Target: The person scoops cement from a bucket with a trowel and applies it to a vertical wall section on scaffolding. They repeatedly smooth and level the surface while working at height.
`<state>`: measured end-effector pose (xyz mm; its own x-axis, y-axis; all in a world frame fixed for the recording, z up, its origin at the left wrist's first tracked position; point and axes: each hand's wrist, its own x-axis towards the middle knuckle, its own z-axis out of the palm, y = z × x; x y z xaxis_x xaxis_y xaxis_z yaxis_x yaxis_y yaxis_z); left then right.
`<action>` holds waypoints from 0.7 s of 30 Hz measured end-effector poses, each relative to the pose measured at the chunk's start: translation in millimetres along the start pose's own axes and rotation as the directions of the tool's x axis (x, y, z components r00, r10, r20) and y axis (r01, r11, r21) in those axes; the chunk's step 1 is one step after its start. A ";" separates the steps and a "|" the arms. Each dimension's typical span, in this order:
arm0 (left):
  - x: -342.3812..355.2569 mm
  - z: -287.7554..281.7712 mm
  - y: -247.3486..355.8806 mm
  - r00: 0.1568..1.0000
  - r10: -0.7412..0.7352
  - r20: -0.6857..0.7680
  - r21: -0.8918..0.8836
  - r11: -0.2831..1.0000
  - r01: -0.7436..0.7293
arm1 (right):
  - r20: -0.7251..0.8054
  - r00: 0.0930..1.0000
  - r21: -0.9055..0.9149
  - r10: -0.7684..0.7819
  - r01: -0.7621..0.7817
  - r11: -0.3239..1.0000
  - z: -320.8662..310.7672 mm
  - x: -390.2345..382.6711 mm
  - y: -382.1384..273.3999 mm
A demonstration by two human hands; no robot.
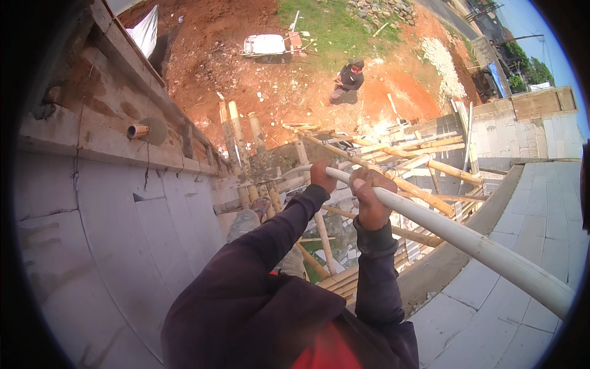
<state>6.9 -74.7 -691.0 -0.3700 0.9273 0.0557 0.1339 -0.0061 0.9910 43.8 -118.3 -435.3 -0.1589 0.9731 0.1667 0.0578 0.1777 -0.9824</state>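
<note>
Both of my hands are closed around a long white pipe [467,240], which slants from the middle of the view down to the lower right. My left hand [322,175] grips it near the middle of the view; my right hand [372,200] grips it a little further right and nearer to me. My sandalled foot [261,206] is among upright bamboo poles [236,126] to the left of my hands. Below the pipe lies a tangle of bamboo scaffolding [424,197] over a drop.
Block walls rise at left [110,234] and right [504,295], with a short pipe stub [138,130] on the left one. On the red earth below, another person [349,80] stands near a wheelbarrow [264,44]. Rubble [436,61] and grass [319,21] lie beyond.
</note>
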 end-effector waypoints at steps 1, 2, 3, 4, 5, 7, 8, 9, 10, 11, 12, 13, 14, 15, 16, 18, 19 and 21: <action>3.4 -0.4 7.9 0.999 -0.004 -0.040 0.001 1.000 0.004 | 0.043 0.998 0.051 -0.043 0.041 0.998 2.1 8.1 -7.7; 7.6 -2.4 17.0 0.996 -0.001 -0.086 0.000 1.000 0.001 | 0.070 0.994 0.103 -0.078 0.071 0.992 3.9 13.7 -17.2; 11.7 -6.8 27.6 0.995 -0.023 -0.096 -0.090 0.996 0.014 | 0.097 0.989 0.157 -0.114 0.098 0.983 6.3 19.4 -27.6; 16.6 -11.3 41.0 0.993 0.036 -0.115 -0.122 0.991 -0.050 | 0.124 0.981 0.211 -0.149 0.120 0.970 9.2 24.9 -38.7; 21.4 -18.0 56.6 0.986 0.093 -0.138 -0.137 0.984 -0.112 | 0.139 0.977 0.268 -0.162 0.120 0.956 11.2 30.8 -52.5; 29.1 -33.7 94.5 0.977 0.155 -0.145 -0.144 0.974 -0.176 | 0.161 0.970 0.279 -0.183 0.133 0.951 15.4 40.9 -85.7; 34.8 -41.1 116.2 0.978 0.162 -0.130 -0.140 0.974 -0.179 | 0.175 0.967 0.255 -0.185 0.137 0.957 18.1 45.5 -105.1; 44.2 -49.1 139.8 0.972 0.194 -0.130 -0.134 0.968 -0.211 | 0.188 0.963 0.228 -0.193 0.149 0.962 20.2 50.7 -127.0; 55.3 -57.3 164.7 0.958 0.258 -0.126 -0.112 0.956 -0.272 | 0.206 0.956 0.217 -0.207 0.162 0.963 20.9 57.1 -152.3; 63.1 -64.0 190.2 0.934 0.333 -0.132 -0.094 0.933 -0.346 | 0.221 0.951 0.208 -0.214 0.169 0.963 20.3 61.5 -177.3; 68.2 -69.7 216.1 0.915 0.387 -0.116 -0.071 0.915 -0.396 | 0.243 0.943 0.231 -0.227 0.171 0.958 17.6 67.1 -202.1; 75.1 -74.8 244.0 0.871 0.472 -0.136 -0.099 0.868 -0.486 | 0.335 0.909 0.183 -0.246 0.194 0.964 10.0 75.1 -230.6; 80.1 -80.9 272.5 0.851 0.514 -0.109 -0.113 0.844 -0.524 | 0.433 0.851 0.238 -0.297 0.210 0.948 0.9 83.5 -255.1; 81.7 -87.5 301.5 0.841 0.536 -0.074 -0.192 0.820 -0.539 | 0.591 0.710 0.290 -0.383 0.256 0.922 -11.6 95.0 -282.3; 82.3 -96.5 330.6 0.846 0.533 -0.005 -0.259 0.816 -0.516 | 0.571 0.681 0.238 -0.459 0.397 0.886 -25.3 91.3 -294.4; 85.3 -121.9 388.5 0.791 0.608 0.069 -0.217 0.783 -0.583 | 0.488 0.675 0.008 -0.553 0.630 0.777 -58.6 85.1 -299.8; 89.1 -129.2 423.7 0.701 0.712 0.049 -0.202 0.694 -0.691 | 0.428 0.688 -0.179 -0.586 0.700 0.691 -75.8 81.9 -293.2; 78.1 -138.7 481.7 0.631 0.776 0.007 -0.379 0.586 -0.716 | 0.300 0.759 -0.399 -0.578 0.650 0.647 -99.9 71.5 -253.5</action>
<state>-85.1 -57.0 -192.4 -0.1233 0.5826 0.8033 -0.0051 -0.8099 0.5866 116.2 -79.2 -165.8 -0.4497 0.5922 0.6686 0.3278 0.8058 -0.4932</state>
